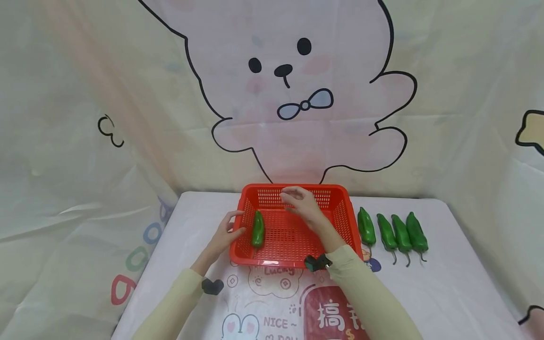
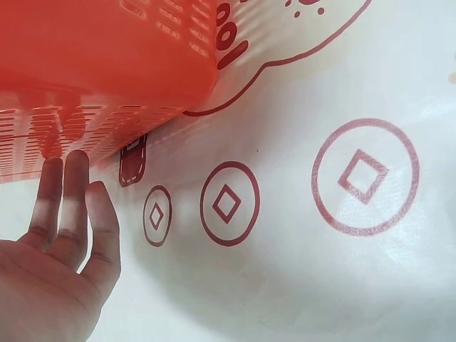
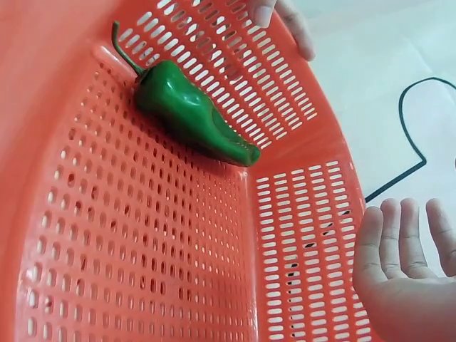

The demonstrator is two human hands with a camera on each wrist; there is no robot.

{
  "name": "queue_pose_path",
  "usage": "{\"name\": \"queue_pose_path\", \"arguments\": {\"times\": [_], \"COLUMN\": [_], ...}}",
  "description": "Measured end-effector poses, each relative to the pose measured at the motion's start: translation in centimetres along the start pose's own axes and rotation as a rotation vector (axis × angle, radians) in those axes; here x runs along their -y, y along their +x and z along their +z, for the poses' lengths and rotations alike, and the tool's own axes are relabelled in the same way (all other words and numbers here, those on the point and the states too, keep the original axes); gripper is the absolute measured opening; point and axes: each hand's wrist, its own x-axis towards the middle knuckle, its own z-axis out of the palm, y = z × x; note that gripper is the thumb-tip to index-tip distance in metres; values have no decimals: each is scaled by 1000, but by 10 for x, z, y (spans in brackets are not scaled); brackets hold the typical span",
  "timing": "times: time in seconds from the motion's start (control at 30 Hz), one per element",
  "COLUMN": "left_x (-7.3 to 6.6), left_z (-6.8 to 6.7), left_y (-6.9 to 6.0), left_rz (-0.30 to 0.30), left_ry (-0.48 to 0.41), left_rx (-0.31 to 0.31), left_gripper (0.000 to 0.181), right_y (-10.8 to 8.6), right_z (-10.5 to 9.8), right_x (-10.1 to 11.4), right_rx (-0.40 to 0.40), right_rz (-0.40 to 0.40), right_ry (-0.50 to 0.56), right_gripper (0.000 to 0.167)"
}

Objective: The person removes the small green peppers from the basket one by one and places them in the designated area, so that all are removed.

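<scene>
A red slotted plastic basket (image 1: 293,262) stands on the white table. Inside it, along the left wall, lies one long green pepper (image 1: 258,229), its stem towards the near side. My left hand (image 1: 222,238) is at the basket's left rim, with the thumb and one fingertip resting on it. In the left wrist view, three extended fingers (image 2: 75,206) reach up to the slotted outer wall. Over the basket's far part hangs my right hand (image 1: 303,205), its fingers loosely bent and nothing held. The right wrist view shows that hand's relaxed fingers (image 3: 410,235) beside the far rim.
Several green peppers (image 1: 401,231) lie in a row on the table, right of the basket, stems towards me. The printed tablecloth (image 1: 259,326) spreads in front. A cartoon-printed backdrop (image 1: 297,146) rises behind the table, with further sheets at both sides.
</scene>
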Motion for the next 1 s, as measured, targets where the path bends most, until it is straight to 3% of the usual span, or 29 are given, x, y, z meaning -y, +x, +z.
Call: {"name": "queue_pose_path", "arguments": {"times": [0.37,0.67,0.87,1.0], "left_x": [-1,-2,1,1], "left_z": [0,-1,-2,-1], "left_y": [0,1,3,3], "left_rz": [-9,-20,-22,-26], "left_ry": [4,18,27,26], "left_rx": [-8,-12,-19,-16], "left_gripper": [57,57,56,57], "right_y": [21,34,42,44], "right_z": [18,30,28,25], "right_x": [-6,-10,-26,-35], "right_rx": [58,97,85,89], "right_rz": [130,185,236,212], "right_ry": [9,-43,-142,-229], "right_gripper": [47,53,59,57]}}
